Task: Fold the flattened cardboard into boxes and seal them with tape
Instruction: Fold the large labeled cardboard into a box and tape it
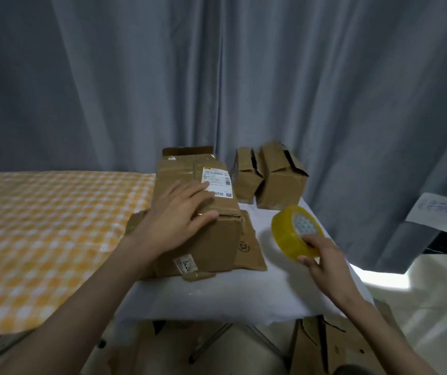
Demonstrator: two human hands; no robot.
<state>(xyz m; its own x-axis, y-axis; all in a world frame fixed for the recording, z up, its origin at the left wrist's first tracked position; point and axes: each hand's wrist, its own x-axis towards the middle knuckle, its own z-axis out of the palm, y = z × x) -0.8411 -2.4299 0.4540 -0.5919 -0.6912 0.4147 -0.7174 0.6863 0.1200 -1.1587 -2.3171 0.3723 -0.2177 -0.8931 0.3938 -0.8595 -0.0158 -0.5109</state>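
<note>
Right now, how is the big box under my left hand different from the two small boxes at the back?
The big box lies on its side under the flat left hand; the two small boxes stand apart from it, untouched, by the curtain. The big box is larger and carries a white shipping label; the small ones show none. Its top looks closed, while theirs gape open. All are brown cardboard on the white-covered table.

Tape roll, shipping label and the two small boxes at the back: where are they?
tape roll (288, 234): head view, on its yellow outer band.
shipping label (218, 180): head view, on its white face.
two small boxes (279, 182): head view, on the right one's front.
</note>
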